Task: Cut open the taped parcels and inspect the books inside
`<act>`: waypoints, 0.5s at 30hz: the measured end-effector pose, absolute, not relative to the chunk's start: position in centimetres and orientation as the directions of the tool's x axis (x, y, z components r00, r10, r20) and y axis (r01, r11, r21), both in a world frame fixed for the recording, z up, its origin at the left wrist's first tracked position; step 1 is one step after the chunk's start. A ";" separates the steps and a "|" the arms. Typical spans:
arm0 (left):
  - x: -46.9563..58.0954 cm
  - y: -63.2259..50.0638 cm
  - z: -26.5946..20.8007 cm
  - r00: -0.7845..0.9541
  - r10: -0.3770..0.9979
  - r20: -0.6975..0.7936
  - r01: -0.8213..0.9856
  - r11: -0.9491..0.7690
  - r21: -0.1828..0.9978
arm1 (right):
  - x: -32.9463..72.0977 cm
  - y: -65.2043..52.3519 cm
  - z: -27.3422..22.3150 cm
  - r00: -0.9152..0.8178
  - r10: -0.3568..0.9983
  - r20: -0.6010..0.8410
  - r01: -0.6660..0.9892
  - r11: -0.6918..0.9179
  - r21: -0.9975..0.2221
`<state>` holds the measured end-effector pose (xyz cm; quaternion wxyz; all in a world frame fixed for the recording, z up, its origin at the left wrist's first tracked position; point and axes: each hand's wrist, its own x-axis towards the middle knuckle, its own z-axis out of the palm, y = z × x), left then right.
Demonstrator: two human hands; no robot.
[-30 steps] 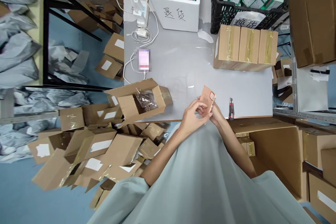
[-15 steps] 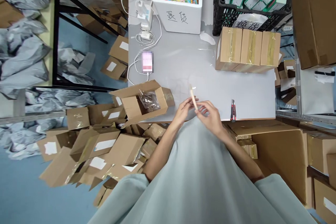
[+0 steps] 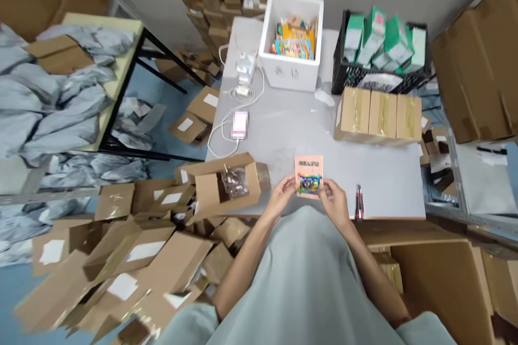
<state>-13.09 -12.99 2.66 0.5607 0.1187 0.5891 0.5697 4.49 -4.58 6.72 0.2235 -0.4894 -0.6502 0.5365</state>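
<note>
A small pink booklet [image 3: 309, 167] with a colourful picture on its cover faces up between my hands, over the front of the table [image 3: 279, 140]. My left hand [image 3: 282, 193] grips its left edge. On the opposite edge, my right hand [image 3: 334, 199] holds it with the thumb on the cover. An opened cardboard box [image 3: 246, 199] with clear plastic wrapping [image 3: 235, 181] inside stands left of my left hand. To the right of my right hand lies a red and black utility knife [image 3: 359, 204].
A white foam box [image 3: 289, 73] of booklets and a black crate [image 3: 339, 73] of green boxes stand at the back. Three taped cartons [image 3: 376, 116] sit before the crate. A phone [image 3: 239, 125] with cables lies left. Open cartons [image 3: 154, 248] crowd the floor.
The booklet was edge-on and has been turned so its cover faces up. My hands have spread to its two sides. The camera view has tilted up, showing more of the wall.
</note>
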 end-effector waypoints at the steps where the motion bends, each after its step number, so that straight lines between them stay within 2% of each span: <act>1: -13.4 -12.9 2.7 -0.340 0.775 -0.532 -0.492 0.336 0.803 | 4.6 -4.3 6.2 -0.404 0.867 -0.291 0.363 -0.140 -0.921; 4: -14.1 -12.5 2.4 -0.296 0.779 -0.553 -0.458 0.392 0.798 | 4.6 -3.7 4.3 -0.395 0.770 -0.501 0.216 -0.453 -0.865; 6: -14.6 -11.7 2.1 -0.271 0.794 -0.544 -0.417 0.413 0.810 | 4.1 -3.1 3.4 -0.427 0.709 -0.562 0.142 -0.561 -0.815; 8: -15.6 -10.4 2.3 -0.263 0.795 -0.547 -0.385 0.433 0.815 | 3.2 -1.7 3.3 -0.461 0.679 -0.572 0.094 -0.603 -0.792; 11: -18.0 -7.3 5.1 -0.344 0.811 -0.473 -0.331 0.367 0.869 | 0.5 2.0 5.7 -0.547 0.666 -0.507 0.043 -0.582 -0.812; 13: -20.0 -4.9 9.1 -0.459 0.835 -0.303 -0.272 0.192 0.943 | -1.8 5.0 9.3 -0.580 0.710 -0.399 -0.056 -0.524 -0.850; 15: -21.9 -2.9 14.3 -0.611 0.786 -0.095 -0.203 -0.040 0.978 | -4.0 7.6 13.6 -0.547 0.800 -0.247 -0.223 -0.423 -0.878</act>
